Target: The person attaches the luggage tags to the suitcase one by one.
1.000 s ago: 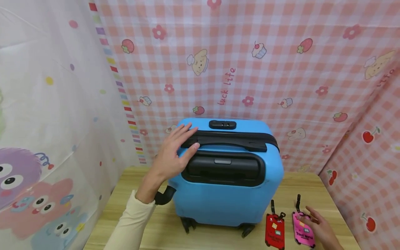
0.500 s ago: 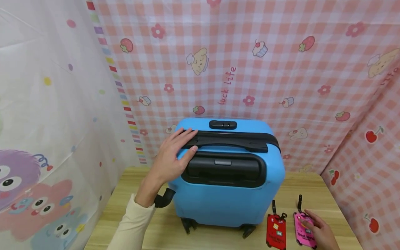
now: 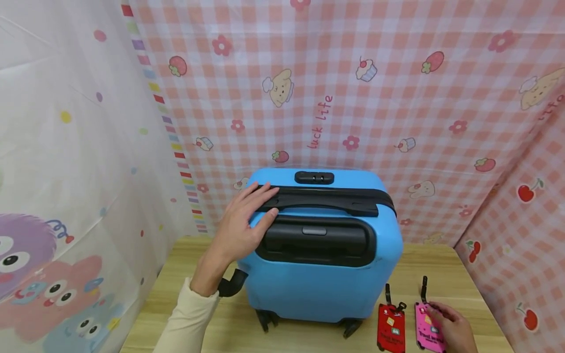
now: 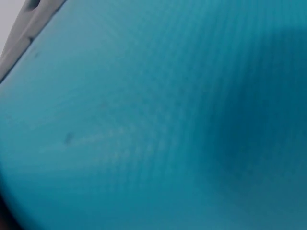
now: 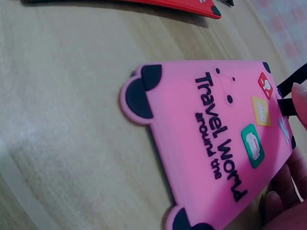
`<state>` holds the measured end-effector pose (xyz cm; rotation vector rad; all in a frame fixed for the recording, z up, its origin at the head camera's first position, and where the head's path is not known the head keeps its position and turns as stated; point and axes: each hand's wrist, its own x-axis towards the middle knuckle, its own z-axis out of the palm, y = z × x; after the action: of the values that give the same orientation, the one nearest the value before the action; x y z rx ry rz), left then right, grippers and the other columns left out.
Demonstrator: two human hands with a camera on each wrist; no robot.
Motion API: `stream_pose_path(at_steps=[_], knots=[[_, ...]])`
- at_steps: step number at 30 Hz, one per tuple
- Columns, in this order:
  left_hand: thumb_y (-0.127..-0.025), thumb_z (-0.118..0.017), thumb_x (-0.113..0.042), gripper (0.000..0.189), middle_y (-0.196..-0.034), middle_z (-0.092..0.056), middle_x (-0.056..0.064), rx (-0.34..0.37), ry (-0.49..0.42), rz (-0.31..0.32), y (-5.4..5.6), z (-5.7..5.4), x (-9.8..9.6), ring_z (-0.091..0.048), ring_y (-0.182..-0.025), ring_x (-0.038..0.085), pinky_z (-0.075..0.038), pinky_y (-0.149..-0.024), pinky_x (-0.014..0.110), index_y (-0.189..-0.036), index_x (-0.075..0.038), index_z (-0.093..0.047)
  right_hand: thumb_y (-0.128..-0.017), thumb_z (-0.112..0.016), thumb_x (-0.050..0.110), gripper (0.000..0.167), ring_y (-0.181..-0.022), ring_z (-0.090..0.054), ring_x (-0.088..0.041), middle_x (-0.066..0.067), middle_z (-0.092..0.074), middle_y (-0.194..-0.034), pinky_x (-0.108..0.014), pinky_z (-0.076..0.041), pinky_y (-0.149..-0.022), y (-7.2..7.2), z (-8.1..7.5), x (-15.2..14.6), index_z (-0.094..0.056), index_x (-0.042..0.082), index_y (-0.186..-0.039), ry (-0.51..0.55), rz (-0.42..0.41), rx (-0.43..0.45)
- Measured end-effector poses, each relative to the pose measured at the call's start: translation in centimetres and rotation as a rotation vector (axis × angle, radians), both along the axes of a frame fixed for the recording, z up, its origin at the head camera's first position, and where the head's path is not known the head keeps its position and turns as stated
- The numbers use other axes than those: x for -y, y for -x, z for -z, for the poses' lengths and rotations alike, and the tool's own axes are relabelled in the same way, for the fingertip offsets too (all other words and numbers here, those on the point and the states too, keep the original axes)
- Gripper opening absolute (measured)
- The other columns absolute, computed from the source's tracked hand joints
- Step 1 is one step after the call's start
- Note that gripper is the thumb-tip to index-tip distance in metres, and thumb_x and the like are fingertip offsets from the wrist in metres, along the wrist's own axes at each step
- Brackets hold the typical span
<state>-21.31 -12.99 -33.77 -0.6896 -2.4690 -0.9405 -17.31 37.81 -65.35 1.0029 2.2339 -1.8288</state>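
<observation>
A blue hard-shell suitcase point(image 3: 309, 289) stands upright on the wooden table, with a black carry handle point(image 3: 326, 201) and a recessed black pull handle on it. My left hand point(image 3: 238, 225) rests on its upper left corner, fingers extended over the end of the carry handle. Blue shell point(image 4: 120, 120) fills the left wrist view, so that hand's fingers are hidden there. At lower right, my right hand point(image 3: 456, 328) pinches a pink luggage tag point(image 5: 192, 124) near its black strap point(image 5: 288, 106). Its thumb is at the strap, and other fingers show by the tag's edge.
A red luggage tag point(image 3: 390, 328) lies on the table point(image 3: 167, 294) between the suitcase and the pink tag. Behind hangs a pink checked curtain point(image 3: 379, 108); a white patterned curtain point(image 3: 88, 147) hangs at left. The suitcase has black wheels point(image 3: 352, 327).
My right hand has come down onto the pink luggage tag, its fingers closing at the strap end. The left hand has stayed on the suitcase corner, its fingers settling slightly lower.
</observation>
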Motion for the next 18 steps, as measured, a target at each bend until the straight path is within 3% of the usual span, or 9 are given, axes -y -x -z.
stream_pose_path(at_steps=[4, 9, 14, 18], knots=[[-0.100, -0.056, -0.037, 0.047, -0.152, -0.046, 0.002, 0.001, 0.002, 0.003, 0.0, 0.0, 0.0, -0.029, -0.148, 0.025, -0.019, -0.117, 0.059, -0.144, -0.023, -0.053, -0.086, -0.078, 0.029, 0.034, -0.074, -0.057, -0.005, 0.019, -0.064, -0.083, -0.027, -0.050, -0.061, 0.1, 0.0, 0.1, -0.072, 0.011, -0.115, -0.049, 0.018, -0.007], [-0.100, -0.056, -0.038, 0.047, -0.152, -0.046, 0.001, 0.000, -0.005, 0.003, -0.1, 0.0, 0.0, -0.030, -0.148, 0.024, -0.020, -0.117, 0.059, -0.144, -0.023, -0.054, -0.090, -0.073, 0.028, 0.030, -0.077, -0.053, -0.015, 0.010, -0.064, -0.084, -0.031, -0.046, -0.062, 0.3, -0.1, 0.3, -0.071, 0.005, -0.110, -0.155, 0.010, -0.008], [-0.099, -0.056, -0.038, 0.046, -0.152, -0.046, 0.001, 0.003, -0.012, -0.001, -0.1, 0.0, 0.0, -0.030, -0.148, 0.024, -0.020, -0.117, 0.060, -0.143, -0.023, -0.055, -0.093, -0.070, 0.024, 0.033, -0.086, -0.051, -0.022, 0.000, -0.066, -0.088, -0.033, -0.039, -0.070, 0.5, -0.5, 0.4, -0.067, -0.002, -0.114, -0.233, -0.033, -0.003], [-0.099, -0.056, -0.039, 0.046, -0.152, -0.046, 0.000, 0.009, -0.010, -0.003, -0.1, 0.1, 0.0, -0.029, -0.148, 0.023, -0.020, -0.116, 0.061, -0.143, -0.024, -0.055, -0.092, -0.070, 0.027, 0.038, -0.087, -0.053, -0.021, -0.005, -0.068, -0.093, -0.031, -0.040, -0.070, 0.2, -1.1, 0.1, -0.066, -0.004, -0.114, -0.282, -0.098, -0.005]])
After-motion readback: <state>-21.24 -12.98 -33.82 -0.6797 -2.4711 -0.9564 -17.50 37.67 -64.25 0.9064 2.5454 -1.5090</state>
